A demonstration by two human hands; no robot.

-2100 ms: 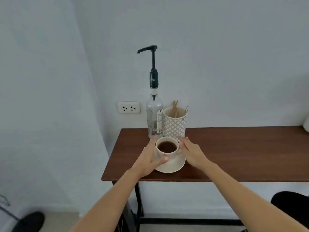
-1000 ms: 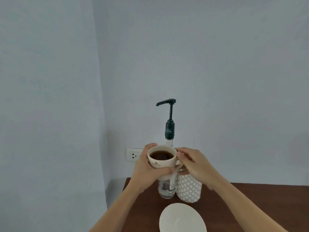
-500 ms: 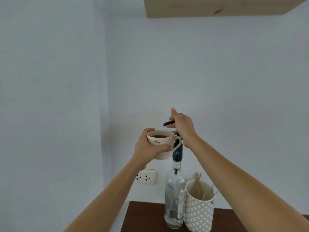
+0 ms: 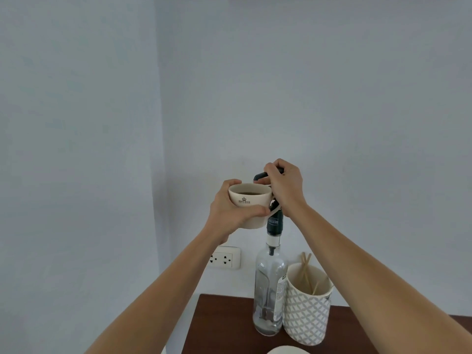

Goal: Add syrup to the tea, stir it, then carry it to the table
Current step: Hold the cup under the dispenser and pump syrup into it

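Observation:
My left hand (image 4: pixel 231 215) holds a cream tea cup (image 4: pixel 249 200) up in the air, dark tea showing inside it. The cup's rim sits just under the black spout of the pump (image 4: pixel 259 176). My right hand (image 4: pixel 284 187) is closed over the pump head on top of the clear glass syrup bottle (image 4: pixel 269 290). The bottle stands on the brown table (image 4: pixel 222 325) against the wall. The pump stem is mostly hidden behind the cup and my right hand.
A white patterned holder (image 4: pixel 306 312) with wooden stir sticks (image 4: pixel 306 272) stands right of the bottle. The saucer's rim (image 4: pixel 287 350) shows at the bottom edge. A wall socket (image 4: pixel 224 258) is left of the bottle. The wall corner runs close on the left.
Both hands lifted the cup off the saucer up to the pump spout. My right hand left the cup and closed over the pump head, fingers now curled down.

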